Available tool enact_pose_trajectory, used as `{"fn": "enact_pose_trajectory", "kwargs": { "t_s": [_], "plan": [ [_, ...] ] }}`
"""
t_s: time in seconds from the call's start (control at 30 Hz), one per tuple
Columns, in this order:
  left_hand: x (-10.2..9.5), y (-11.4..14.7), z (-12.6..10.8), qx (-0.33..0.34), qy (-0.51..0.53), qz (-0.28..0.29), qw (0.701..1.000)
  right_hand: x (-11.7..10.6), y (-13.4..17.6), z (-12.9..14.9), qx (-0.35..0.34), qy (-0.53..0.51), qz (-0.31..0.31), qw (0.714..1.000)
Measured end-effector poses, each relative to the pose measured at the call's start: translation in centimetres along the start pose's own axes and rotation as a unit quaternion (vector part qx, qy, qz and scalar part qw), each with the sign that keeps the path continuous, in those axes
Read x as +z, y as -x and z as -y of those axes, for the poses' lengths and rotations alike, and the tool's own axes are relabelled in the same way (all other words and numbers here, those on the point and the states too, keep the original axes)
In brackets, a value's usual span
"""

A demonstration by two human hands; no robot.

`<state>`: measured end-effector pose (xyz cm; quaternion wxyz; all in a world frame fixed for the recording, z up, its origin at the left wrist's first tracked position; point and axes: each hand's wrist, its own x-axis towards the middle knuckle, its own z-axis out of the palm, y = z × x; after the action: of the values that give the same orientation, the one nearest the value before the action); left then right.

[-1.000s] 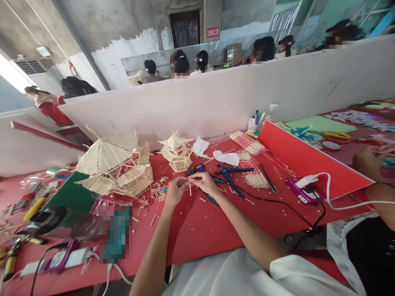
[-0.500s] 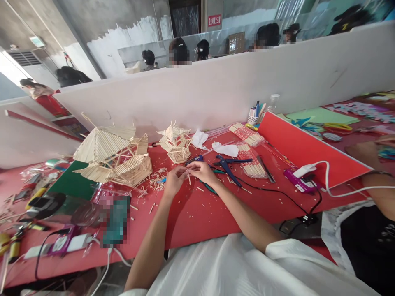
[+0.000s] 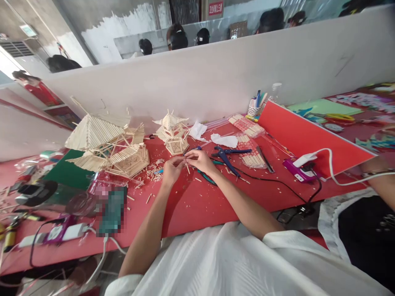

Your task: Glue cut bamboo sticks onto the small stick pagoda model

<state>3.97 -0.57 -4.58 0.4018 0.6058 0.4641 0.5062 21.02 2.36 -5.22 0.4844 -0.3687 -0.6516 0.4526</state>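
Observation:
My left hand (image 3: 171,170) and my right hand (image 3: 201,161) meet over the red table, fingertips pinched together. Between them is a short wooden stick (image 3: 188,168), its lower end poking out below the fingers. Just behind the hands stands a small pavilion model (image 3: 175,133) built of thin sticks. To its left is a larger stick-built pavilion model (image 3: 108,144) with a sloping roof. Right of my right hand lie a blue pipe-cutter-like tool (image 3: 227,159) and a green-handled tool (image 3: 207,177), partly hidden by the wrist.
Stick bundles (image 3: 251,152) in red-and-white wrap lie beyond the blue tool. A red board (image 3: 311,139) leans at the right, beside a purple power strip (image 3: 299,170). Left are a phone (image 3: 112,211) on a cable and a plastic bottle (image 3: 68,203). Another person's arm (image 3: 378,172) is far right.
The view has tipped slightly downward, so everything sits a little higher in the picture. Both hands stay together at the small stick with only slight finger movement.

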Motion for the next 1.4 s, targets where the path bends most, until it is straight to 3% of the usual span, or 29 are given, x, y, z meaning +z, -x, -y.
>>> {"fn": "enact_pose_trajectory", "kwargs": {
  "t_s": [0.63, 1.0, 1.13, 1.3, 1.33, 1.37, 1.4],
  "plan": [
    [0.0, -0.8, 1.0, -0.011, 0.083, -0.064, 0.994, 0.7, -0.2, -0.3, -0.03, -0.002, 0.017, 0.999],
    [-0.7, -1.5, 1.0, -0.037, 0.076, -0.046, 0.995, 0.2, -0.2, 0.3, -0.022, 0.12, 0.004, 0.993],
    [-1.0, -1.5, 0.8, -0.037, 0.064, -0.052, 0.996, -3.0, 0.2, 1.9, -0.006, 0.224, -0.01, 0.974],
    [-1.1, -1.4, 0.8, -0.038, 0.053, -0.052, 0.997, -10.3, 2.4, 3.4, 0.053, 0.381, -0.038, 0.922],
    [-1.1, -1.4, 0.9, -0.038, 0.05, -0.051, 0.997, -11.6, 3.0, 3.4, 0.079, 0.421, -0.032, 0.903],
    [-1.1, -1.4, 0.9, -0.038, 0.048, -0.051, 0.997, -12.6, 3.6, 3.2, 0.13, 0.515, 0.016, 0.847],
    [-1.1, -1.4, 1.0, -0.038, 0.046, -0.052, 0.997, -13.4, 4.1, 2.9, 0.153, 0.54, 0.033, 0.827]
  ]
}}
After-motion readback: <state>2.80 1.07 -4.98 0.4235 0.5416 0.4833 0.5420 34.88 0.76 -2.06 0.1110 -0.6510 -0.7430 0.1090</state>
